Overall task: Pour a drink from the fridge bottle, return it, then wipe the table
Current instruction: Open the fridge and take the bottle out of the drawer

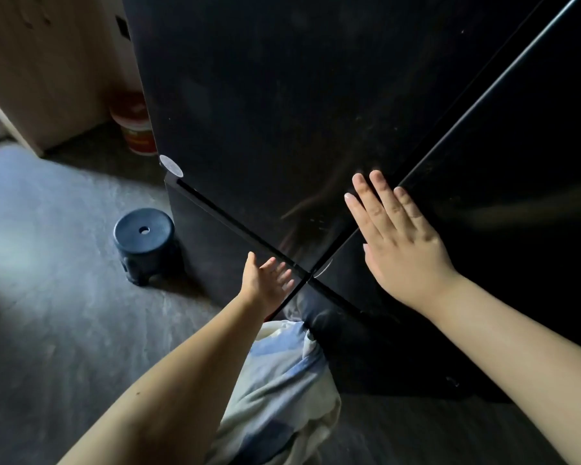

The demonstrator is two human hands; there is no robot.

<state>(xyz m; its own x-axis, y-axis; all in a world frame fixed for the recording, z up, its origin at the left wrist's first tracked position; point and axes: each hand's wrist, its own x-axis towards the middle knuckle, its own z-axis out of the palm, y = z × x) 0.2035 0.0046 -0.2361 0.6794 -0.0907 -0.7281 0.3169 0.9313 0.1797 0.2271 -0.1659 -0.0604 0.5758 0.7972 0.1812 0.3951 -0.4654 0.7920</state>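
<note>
Bottle not seen; judged to be inside the closed fridge (265, 95). Right hand (403, 243) is laid flat at the door seam, fingers straight. Left hand (265, 280) is held near the lower seam, fingers spread, empty. Fetch step judged in hand; a door edge must be gripped and pulled.

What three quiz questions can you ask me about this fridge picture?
1. True or false: the left hand holds a bottle.
2. Which hand lies flat, high up on the black fridge? A) left hand B) right hand
3. Fill in the gap: the small stool on the floor is dark ____.

Key: 1 false, its fingers are spread and hold nothing; 2 B; 3 blue.
</note>
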